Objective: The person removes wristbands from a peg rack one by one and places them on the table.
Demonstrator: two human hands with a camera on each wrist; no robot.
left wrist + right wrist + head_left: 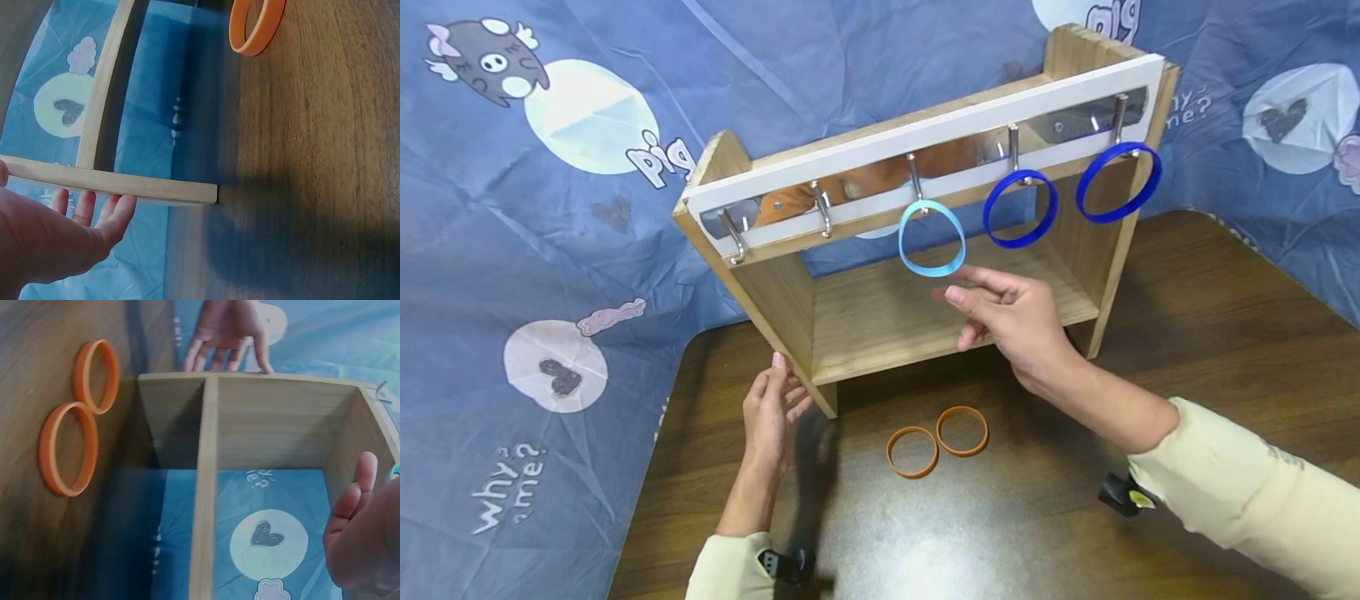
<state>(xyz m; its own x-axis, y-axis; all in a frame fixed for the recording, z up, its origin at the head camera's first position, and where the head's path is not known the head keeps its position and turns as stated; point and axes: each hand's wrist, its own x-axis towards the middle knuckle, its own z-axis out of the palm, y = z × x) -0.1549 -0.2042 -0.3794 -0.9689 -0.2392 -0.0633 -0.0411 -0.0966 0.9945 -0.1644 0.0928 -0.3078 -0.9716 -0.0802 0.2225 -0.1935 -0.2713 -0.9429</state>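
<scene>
A light blue wristband [932, 272] hangs from the middle hook of a wooden shelf rack [895, 333]. My right hand [1018, 321] is just below it, index fingertip right at the band's lower edge, thumb apart from the band. In the right wrist view only a sliver of that band shows beside the hand [369, 531]. My left hand [767, 417] rests its fingers against the outer side of the rack's left panel, low down; the left wrist view shows these fingers [119, 219] along the panel's edge.
Two dark blue wristbands, one on the fourth hook [1013, 150] and one [1082, 196] on the far right hook, hang beside it. The two left hooks [822, 208] carry no band. Two orange wristbands [912, 476] lie on the wooden table [1037, 517] before the rack. Behind hangs a blue printed cloth [625, 250].
</scene>
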